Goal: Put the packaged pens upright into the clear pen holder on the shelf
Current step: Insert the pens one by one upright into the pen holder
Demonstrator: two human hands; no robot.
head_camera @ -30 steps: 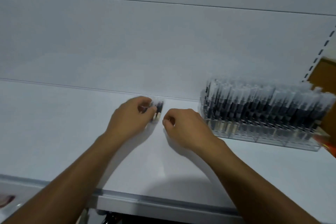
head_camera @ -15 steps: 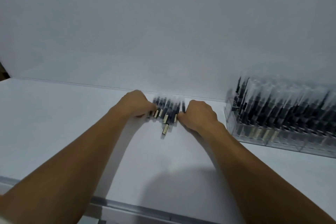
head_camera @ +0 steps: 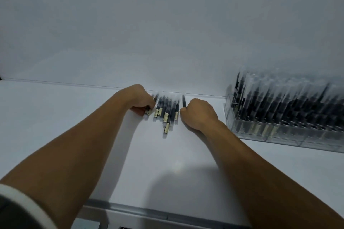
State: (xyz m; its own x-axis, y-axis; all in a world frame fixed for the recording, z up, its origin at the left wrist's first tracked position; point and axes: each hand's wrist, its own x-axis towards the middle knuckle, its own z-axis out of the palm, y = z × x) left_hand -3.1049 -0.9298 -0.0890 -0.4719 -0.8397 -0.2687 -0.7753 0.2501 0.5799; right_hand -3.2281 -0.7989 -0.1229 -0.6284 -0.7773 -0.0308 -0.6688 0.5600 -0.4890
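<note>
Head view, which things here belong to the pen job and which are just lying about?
Job: pens lying on the shelf; left hand and right hand, each gripping a pen; holder.
Lying about: back wall; sleeve.

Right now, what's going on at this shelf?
A person's hands flank a row of pens lying flat on the white shelf. The left hand grips the leftmost pen; the right hand pinches the rightmost pen. The clear holder, off to the right, is already crowded with upright pens.
</note>
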